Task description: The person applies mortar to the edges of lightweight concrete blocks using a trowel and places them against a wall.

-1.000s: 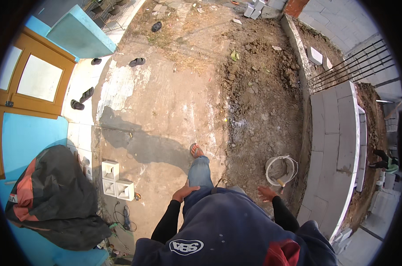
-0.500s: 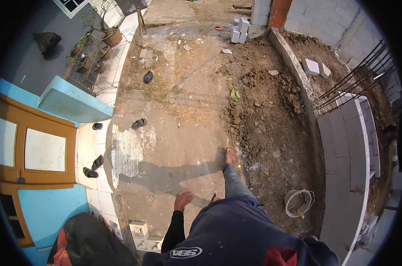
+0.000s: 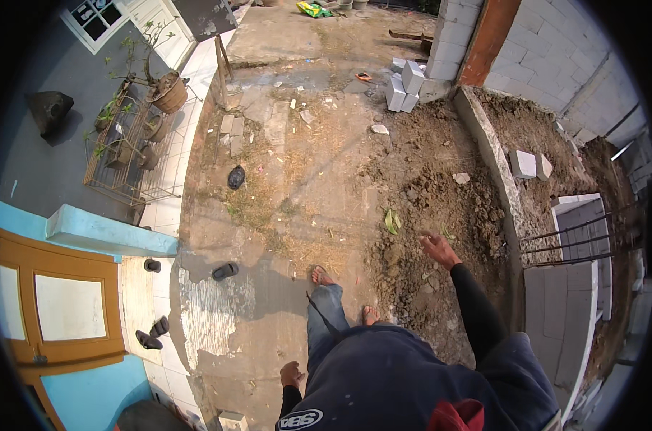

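My right hand (image 3: pixel 438 250) is stretched forward over the broken soil (image 3: pixel 430 190), its fingers apart and holding nothing. My left hand (image 3: pixel 291 374) hangs low beside my left hip, with loosely bent fingers and nothing visible in it. Neither hand touches anything. Both arms wear black sleeves. Below me my two bare feet stand on the concrete path (image 3: pixel 268 251), the left one further forward. A thin dark strap (image 3: pixel 322 312) hangs across my left trouser leg.
Several grey blocks (image 3: pixel 405 87) are stacked ahead by the wall. A low concrete kerb (image 3: pixel 487 144) edges the soil; rebar (image 3: pixel 570 241) juts out at right. Left are a plant rack (image 3: pixel 128 169) and sandals (image 3: pixel 153 334). A dark lump (image 3: pixel 236 177) and a sandal (image 3: pixel 225 271) lie on the path.
I have moved forward along the path, and my left foot has swung ahead. My right hand has come into view over the soil. The bucket at right has left the view.
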The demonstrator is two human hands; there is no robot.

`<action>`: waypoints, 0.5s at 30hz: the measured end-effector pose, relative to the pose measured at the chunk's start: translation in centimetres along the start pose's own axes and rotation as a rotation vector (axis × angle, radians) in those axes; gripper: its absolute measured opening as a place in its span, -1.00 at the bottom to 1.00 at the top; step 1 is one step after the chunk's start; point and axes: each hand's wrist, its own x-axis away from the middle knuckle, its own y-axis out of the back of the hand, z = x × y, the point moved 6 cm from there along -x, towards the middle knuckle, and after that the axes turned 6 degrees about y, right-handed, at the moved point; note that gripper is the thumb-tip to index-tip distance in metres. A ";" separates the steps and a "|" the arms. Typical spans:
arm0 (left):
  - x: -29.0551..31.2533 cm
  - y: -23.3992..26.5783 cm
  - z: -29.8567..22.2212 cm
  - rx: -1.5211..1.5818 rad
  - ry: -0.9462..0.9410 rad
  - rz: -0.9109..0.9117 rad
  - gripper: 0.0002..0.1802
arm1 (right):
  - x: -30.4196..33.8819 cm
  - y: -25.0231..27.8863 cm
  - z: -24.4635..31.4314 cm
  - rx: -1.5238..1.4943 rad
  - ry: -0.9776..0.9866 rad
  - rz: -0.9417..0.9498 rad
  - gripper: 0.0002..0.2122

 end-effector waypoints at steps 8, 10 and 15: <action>-6.5 -5.3 -18.7 -1.234 -0.458 -0.007 -0.71 | -16.5 1.5 -1.8 -0.069 -0.475 -0.072 -0.43; -8.5 -4.4 -25.1 -0.634 -0.039 0.033 -0.67 | -14.0 -2.1 -2.9 -0.037 -0.560 0.060 -0.44; -14.4 -6.9 -56.6 -0.223 -0.071 -0.067 -0.55 | -8.9 -10.6 -6.4 -0.351 -0.973 0.076 -0.51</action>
